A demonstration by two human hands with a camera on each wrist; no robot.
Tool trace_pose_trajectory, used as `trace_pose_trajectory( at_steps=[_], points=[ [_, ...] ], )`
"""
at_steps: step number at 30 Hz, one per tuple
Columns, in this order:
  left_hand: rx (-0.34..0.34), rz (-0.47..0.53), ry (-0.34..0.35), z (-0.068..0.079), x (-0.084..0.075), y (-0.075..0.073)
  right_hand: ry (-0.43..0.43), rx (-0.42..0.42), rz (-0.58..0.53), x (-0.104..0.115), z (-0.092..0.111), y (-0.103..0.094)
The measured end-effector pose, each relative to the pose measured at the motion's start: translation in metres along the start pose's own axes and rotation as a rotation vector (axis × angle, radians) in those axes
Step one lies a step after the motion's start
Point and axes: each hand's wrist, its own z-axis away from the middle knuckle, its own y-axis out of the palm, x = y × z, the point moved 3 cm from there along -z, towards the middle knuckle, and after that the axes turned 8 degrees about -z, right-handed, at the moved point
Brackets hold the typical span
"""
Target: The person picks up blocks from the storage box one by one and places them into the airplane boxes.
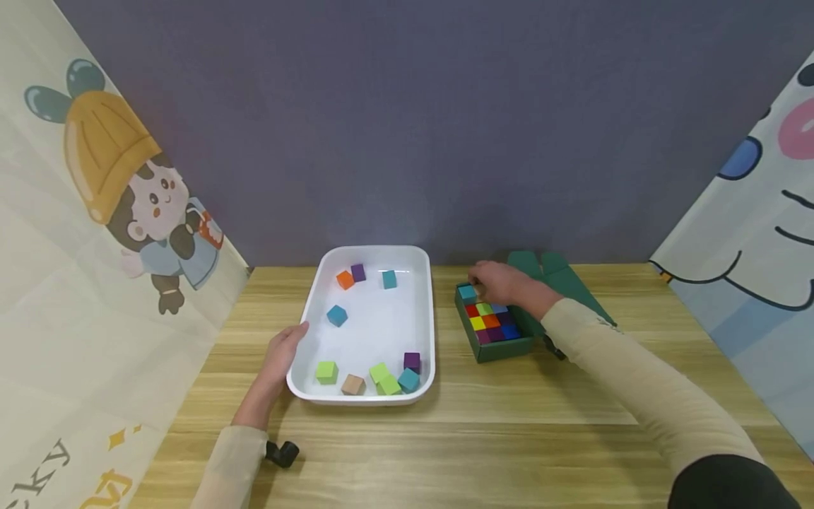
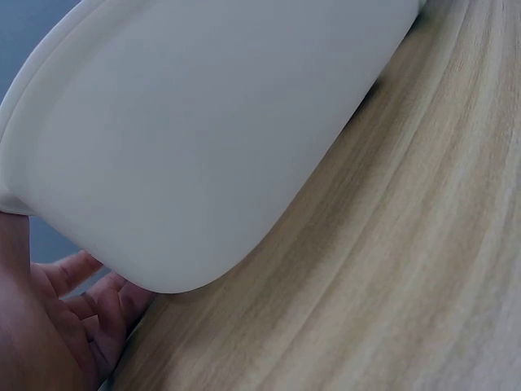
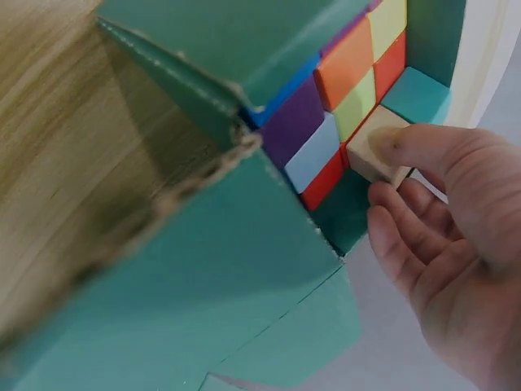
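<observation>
At the far end of the green box [image 1: 506,348], the right hand [image 1: 499,284] had a wooden cube [image 3: 365,153] pinched between thumb and fingers! From my distant seat the head view gave me barely a sliver of that cube, the hand covering most of it; the right wrist view put it squarely in sight, thumb across one face, tucked beside a teal cube [image 3: 417,96] inside the box. Just how the fingertips met its underside, I could not fully make out. Packed next to it sat colored cubes [image 1: 490,321] in red, lime, yellow, orange, purple and blue, some of them masked in the wrist view by a green panel [image 3: 236,41]. The lid [image 1: 575,288] lay open to the right, partly behind the sleeve [image 1: 639,375].

Over to the other side, where the left hand [image 1: 282,353] held the white tray [image 1: 365,400] by its left edge: thumb at the rim, fingers bent low by the wall, some tips lost behind it. My left wrist view caught only the tray's outside and the counter [image 2: 366,244], the wall hiding the contents. The head view had those: loose cubes [image 1: 337,316] in teal, lime, purple, orange and tan, scattered across the tray floor.
</observation>
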Motion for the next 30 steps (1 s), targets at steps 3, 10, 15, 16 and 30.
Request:
trace_pose_trajectory(
  at_steps=[3,10,15,16,30],
  points=[
    [-0.002,0.001,0.004,0.0,0.0,0.0,0.002,-0.013,0.044,0.006,0.002,-0.002],
    [-0.003,0.002,0.042,-0.001,-0.002,-0.002,-0.043,-0.045,0.123,0.053,0.009,-0.014],
    [0.005,-0.019,0.018,0.0,-0.003,-0.001,-0.191,-0.021,0.055,0.105,0.009,-0.012],
    [0.012,-0.035,0.013,0.0,-0.003,0.0,-0.221,-0.003,0.045,0.115,0.009,-0.009],
    [0.094,-0.277,0.116,-0.006,-0.027,-0.007,-0.408,0.289,0.04,0.223,-0.003,0.041]
  ],
)
